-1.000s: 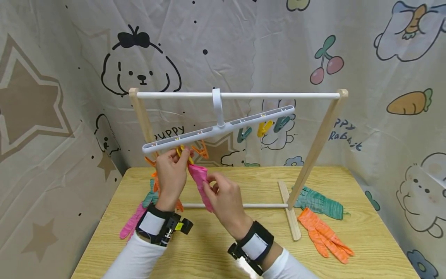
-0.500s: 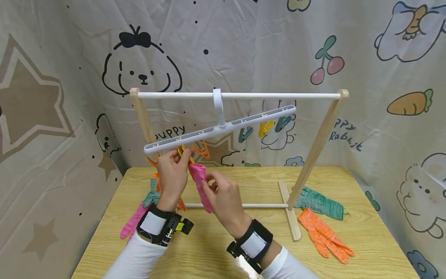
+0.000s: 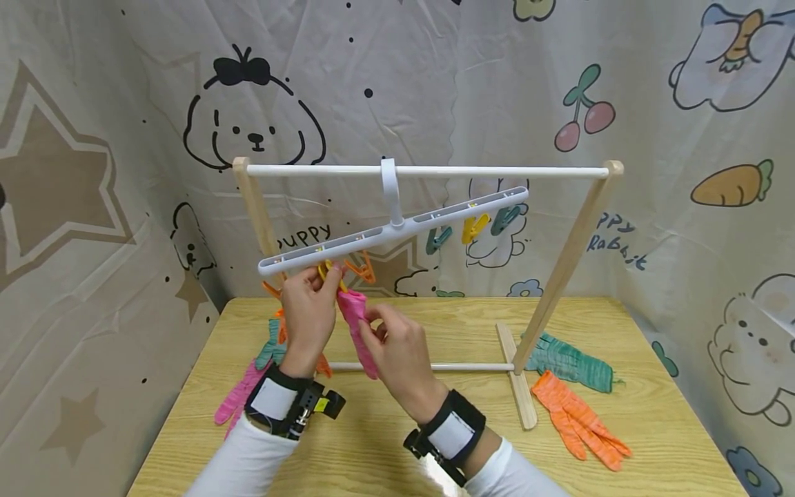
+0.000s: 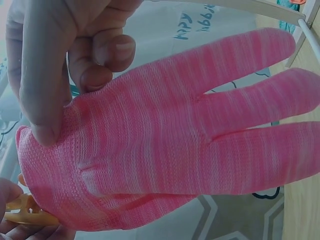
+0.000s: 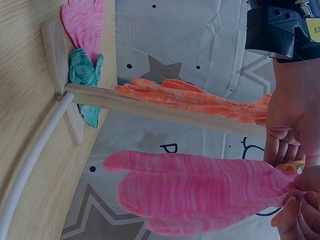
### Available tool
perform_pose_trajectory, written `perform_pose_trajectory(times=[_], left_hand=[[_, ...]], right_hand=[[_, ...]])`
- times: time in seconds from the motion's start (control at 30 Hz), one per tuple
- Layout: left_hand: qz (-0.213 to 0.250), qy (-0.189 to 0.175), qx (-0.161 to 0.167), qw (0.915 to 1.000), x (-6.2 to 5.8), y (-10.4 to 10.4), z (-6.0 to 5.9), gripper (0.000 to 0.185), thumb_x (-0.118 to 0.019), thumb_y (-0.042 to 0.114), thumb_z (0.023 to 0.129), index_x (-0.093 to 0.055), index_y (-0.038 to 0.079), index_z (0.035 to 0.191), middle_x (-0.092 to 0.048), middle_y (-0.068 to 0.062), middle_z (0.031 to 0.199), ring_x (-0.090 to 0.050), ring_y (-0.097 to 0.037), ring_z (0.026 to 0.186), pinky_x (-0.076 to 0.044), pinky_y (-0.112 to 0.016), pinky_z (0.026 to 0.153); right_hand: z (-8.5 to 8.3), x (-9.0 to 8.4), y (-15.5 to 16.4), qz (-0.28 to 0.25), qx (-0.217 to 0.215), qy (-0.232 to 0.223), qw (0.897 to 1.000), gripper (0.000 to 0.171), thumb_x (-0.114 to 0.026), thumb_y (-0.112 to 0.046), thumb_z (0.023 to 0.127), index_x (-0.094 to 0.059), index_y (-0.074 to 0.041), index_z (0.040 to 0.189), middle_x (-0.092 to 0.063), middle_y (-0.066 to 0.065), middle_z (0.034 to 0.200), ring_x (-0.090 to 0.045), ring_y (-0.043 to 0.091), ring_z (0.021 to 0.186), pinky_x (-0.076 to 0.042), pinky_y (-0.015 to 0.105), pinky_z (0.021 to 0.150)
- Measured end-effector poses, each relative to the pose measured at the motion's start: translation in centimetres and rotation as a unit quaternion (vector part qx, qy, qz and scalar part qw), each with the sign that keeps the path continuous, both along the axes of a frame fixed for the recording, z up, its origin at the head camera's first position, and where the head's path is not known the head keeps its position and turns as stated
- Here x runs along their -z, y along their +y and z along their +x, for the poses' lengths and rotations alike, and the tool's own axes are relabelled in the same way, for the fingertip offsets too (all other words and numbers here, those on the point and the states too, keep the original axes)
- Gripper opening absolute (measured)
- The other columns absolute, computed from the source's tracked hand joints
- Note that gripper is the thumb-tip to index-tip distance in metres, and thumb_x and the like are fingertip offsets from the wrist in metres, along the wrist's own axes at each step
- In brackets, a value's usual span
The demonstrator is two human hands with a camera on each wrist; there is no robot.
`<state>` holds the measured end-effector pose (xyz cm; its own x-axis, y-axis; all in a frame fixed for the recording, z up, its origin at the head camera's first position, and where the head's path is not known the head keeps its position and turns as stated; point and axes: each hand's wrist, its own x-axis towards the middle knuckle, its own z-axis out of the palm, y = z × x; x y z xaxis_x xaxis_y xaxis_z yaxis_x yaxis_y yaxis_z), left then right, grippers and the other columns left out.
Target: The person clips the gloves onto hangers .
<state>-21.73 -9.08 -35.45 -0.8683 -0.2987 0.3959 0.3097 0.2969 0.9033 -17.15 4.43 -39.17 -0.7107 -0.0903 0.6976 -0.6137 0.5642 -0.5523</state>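
Observation:
A white clip hanger [image 3: 393, 232] hangs tilted from the rack's top bar [image 3: 428, 170], its left end low. My left hand [image 3: 308, 308] pinches a yellow clip [image 3: 329, 270] under that low end. My right hand [image 3: 397, 348] holds a pink glove [image 3: 357, 324] by its cuff, right beside the clip. The glove's fingers hang down. In the left wrist view the pink glove [image 4: 175, 145] fills the frame and the yellow clip [image 4: 27, 215] shows at the bottom left. In the right wrist view the pink glove [image 5: 200, 195] meets the yellow clip [image 5: 287, 166] at the fingers.
An orange clip [image 3: 360, 269] hangs beside my left hand; teal and yellow clips [image 3: 473, 226] hang on the hanger's raised right end. A teal glove [image 3: 568, 362] and an orange glove [image 3: 580, 421] lie at the table's right. Pink [image 3: 239, 400] and teal [image 3: 267, 352] gloves lie left.
My right hand has edged the glove's cuff slightly up and left toward the yellow clip. Otherwise nothing has visibly moved.

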Motion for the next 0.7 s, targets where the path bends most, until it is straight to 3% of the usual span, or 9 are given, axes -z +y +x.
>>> perform_pose_trajectory(times=[0.13,0.57,0.7], left_hand=[[-0.008,0.001,-0.009,0.9999,0.1,0.06,-0.06,0.027,-0.065,0.019,0.098,-0.077,-0.004,0.089,-0.076,-0.022,0.083,-0.038,0.005,0.045,-0.021,-0.017,0.043],[-0.005,0.004,-0.004,1.0,0.1,0.08,0.03,0.026,-0.065,0.022,0.098,-0.078,-0.001,0.094,-0.078,-0.018,0.092,-0.052,0.004,0.051,-0.025,-0.016,0.043],[-0.014,0.008,-0.012,0.9998,0.11,0.1,-0.01,0.026,-0.066,0.021,0.097,-0.078,-0.002,0.092,-0.078,-0.018,0.089,-0.047,0.005,0.049,-0.024,-0.016,0.043]], right_hand=[[0.02,-0.06,0.0,-0.005,-0.002,0.0,1.0,0.011,-0.075,-0.005,0.089,-0.067,-0.004,0.095,-0.075,0.007,0.085,-0.063,0.012,0.061,-0.048,0.013,0.056],[-0.03,-0.25,-0.19,-0.001,0.005,0.006,1.0,0.01,-0.075,-0.006,0.089,-0.067,-0.004,0.095,-0.075,0.006,0.084,-0.062,0.011,0.059,-0.047,0.014,0.055],[-0.05,-0.32,-0.21,-0.004,0.003,0.0,1.0,0.01,-0.075,-0.006,0.089,-0.067,-0.003,0.095,-0.075,0.007,0.084,-0.062,0.012,0.06,-0.047,0.014,0.055]])
